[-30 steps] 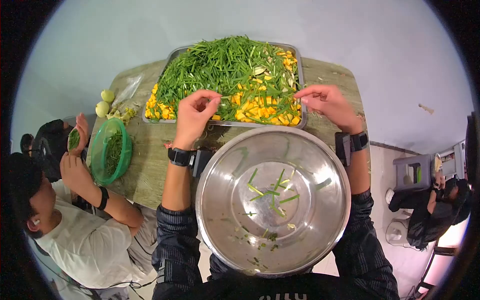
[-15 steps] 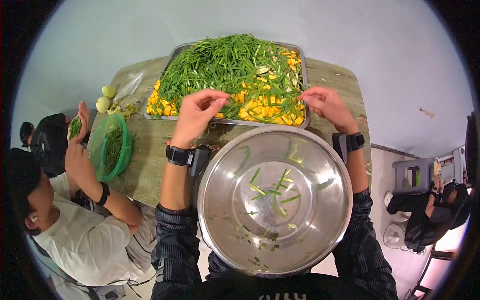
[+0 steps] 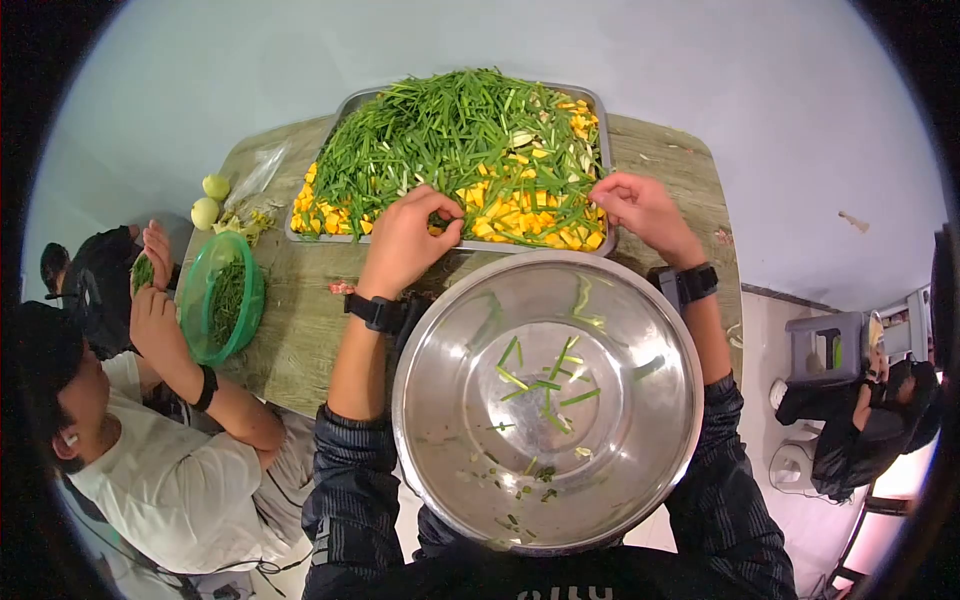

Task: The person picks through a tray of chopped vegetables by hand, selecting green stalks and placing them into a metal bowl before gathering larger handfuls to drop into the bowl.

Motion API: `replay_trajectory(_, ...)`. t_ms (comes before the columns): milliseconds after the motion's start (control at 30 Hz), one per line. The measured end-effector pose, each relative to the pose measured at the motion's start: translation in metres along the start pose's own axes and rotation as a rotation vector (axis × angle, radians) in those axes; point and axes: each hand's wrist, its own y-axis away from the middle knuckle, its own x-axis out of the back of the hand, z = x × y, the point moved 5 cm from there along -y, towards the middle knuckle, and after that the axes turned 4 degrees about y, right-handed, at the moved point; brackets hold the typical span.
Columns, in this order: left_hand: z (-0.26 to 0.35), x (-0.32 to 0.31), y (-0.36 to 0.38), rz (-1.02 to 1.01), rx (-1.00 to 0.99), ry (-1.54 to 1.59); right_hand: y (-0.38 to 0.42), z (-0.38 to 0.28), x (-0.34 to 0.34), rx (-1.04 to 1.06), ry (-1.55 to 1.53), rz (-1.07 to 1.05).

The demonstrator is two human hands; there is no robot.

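Note:
A metal tray [image 3: 609, 150] holds a heap of cut green stalks [image 3: 440, 120] and diced yellow-orange pieces [image 3: 520, 212], which look like pumpkin. My left hand [image 3: 412, 238] is at the tray's front edge, its thumb and fingers closed in a pinch over the food. Over the tray's right front corner, my right hand [image 3: 648, 218] also pinches, close to some green strips. Whatever either pinch contains is too small or hidden to name. Nearer to me, a large steel bowl [image 3: 460, 430] has several green stalk pieces and small scraps on its bottom and side.
At the left a person [image 3: 180, 450] in a white shirt handles greens beside a green basket [image 3: 190, 330]. Two pale round vegetables [image 3: 205, 212] and a plastic bag [image 3: 262, 170] lie on the wooden table [image 3: 290, 340]. A grey stool [image 3: 825, 350] and another person [image 3: 870, 430] are at the right.
My left hand has shifted right and slightly towards me, with its fingers more curled. My right hand has moved slightly left. The co-worker's raised hand is lower.

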Motion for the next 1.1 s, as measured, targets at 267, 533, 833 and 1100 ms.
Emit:
replay_trajectory(267,-0.002,-0.004,-0.001,0.056,0.005,0.022,-0.003,0.001,-0.002,0.097,0.084,0.002)
replay_trajectory(533,0.001,-0.003,-0.001,0.124,-0.034,0.065,-0.003,0.003,-0.004,0.127,0.022,-0.001)
replay_trajectory(833,-0.008,0.002,0.000,0.180,0.096,0.276,0.000,-0.005,-0.005,0.153,0.144,-0.006)
replay_trajectory(1100,0.003,0.023,0.006,0.149,0.111,0.936,0.001,-0.008,-0.006,0.133,0.143,0.004)
